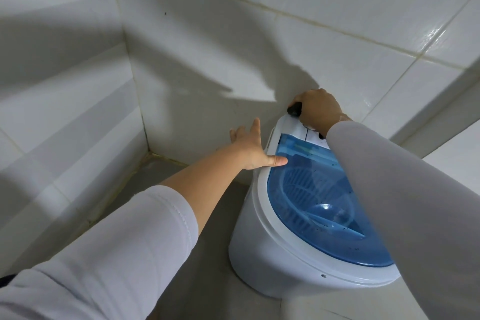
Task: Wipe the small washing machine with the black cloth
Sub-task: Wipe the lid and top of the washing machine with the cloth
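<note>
Head view: right hand (318, 109) grips the black cloth (294, 109) on the small washing machine (262, 239)'s back corner by the tiled wall (207, 47). Left hand (250, 149), fingers spread, steadies its rim; pushing hard could tip the light tub.

Glossy white tiled walls (207, 41) meet in a corner above a grey floor (181, 189), crossed by shadows.

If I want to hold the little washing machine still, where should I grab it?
Probably the white rim of the small washing machine, from its open left side. The rim sticks out like a lip round the blue lid, and the left hand already rests there, thumb on the lid. The back sits against the wall, where the right hand grips the black cloth.
</note>
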### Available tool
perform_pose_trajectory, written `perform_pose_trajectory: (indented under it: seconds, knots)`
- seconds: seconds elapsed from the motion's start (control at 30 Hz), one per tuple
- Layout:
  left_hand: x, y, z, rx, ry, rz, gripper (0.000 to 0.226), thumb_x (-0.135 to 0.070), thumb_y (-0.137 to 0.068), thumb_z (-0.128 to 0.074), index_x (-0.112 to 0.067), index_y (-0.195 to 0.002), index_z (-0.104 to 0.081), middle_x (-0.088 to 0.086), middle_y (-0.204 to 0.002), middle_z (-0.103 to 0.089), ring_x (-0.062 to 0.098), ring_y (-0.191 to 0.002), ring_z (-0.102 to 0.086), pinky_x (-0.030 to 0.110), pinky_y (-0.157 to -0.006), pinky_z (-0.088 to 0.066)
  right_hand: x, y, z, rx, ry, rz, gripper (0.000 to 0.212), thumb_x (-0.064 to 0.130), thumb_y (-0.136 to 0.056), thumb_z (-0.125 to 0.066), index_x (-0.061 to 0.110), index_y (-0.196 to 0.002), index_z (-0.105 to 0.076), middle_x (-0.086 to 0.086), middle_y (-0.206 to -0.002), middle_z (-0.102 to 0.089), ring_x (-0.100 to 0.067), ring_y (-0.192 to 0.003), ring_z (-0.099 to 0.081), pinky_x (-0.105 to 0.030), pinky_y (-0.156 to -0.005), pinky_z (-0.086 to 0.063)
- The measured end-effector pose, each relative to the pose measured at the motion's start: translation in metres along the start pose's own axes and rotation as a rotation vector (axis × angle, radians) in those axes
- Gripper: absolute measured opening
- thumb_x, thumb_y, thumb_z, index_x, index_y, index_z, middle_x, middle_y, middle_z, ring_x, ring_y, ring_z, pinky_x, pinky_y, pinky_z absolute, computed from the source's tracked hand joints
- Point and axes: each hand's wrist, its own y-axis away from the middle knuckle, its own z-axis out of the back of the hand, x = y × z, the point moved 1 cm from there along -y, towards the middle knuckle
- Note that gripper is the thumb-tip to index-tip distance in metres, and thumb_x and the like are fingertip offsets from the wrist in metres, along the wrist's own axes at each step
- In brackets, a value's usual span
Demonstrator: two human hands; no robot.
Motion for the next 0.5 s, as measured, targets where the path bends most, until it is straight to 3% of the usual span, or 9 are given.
perform_pose_trajectory:
  seconds: [0.2,0.3,0.5]
  knots:
    - [-0.011,-0.002,0.01,-0.01,-0.179,-0.058,0.123,-0.066,-0.07,-0.068,-0.028,-0.15,0.018,0.007,-0.162,0.007,0.03,-0.149,0.012,0.069,-0.111,-0.015,-0.046,0.008,0.037,-0.058,-0.207,-0.135,0.042,0.004,-0.083,-0.044,0.023,-0.114,-0.066,-0.018,-0.115,-0.065,-0.037,-0.11,-0.054,-0.034,-0.092,-0.045]
    - [-0.016,-0.014,0.014,-0.013,-0.164,-0.087,0.122,-0.067,-0.069,-0.067,-0.026,-0.151,0.013,0.01,-0.161,0.003,0.032,-0.148,0.011,0.064,-0.113,-0.018,-0.065,0.011,0.046,-0.028,-0.219,-0.2,0.042,0.005,-0.082,-0.043,0.024,-0.111,-0.066,-0.017,-0.112,-0.065,-0.036,-0.106,-0.056,-0.028,-0.083,-0.041]
    - [-0.025,-0.04,0.012,-0.062,-0.162,-0.082,0.11,-0.06,-0.078,-0.064,-0.023,-0.152,0.008,0.012,-0.16,-0.002,0.035,-0.148,0.006,0.061,-0.114,-0.021,-0.071,0.014,0.037,0.013,-0.239,-0.231,0.04,0.006,-0.084,-0.044,0.023,-0.113,-0.064,-0.017,-0.113,-0.064,-0.036,-0.105,-0.056,-0.031,-0.079,-0.042]
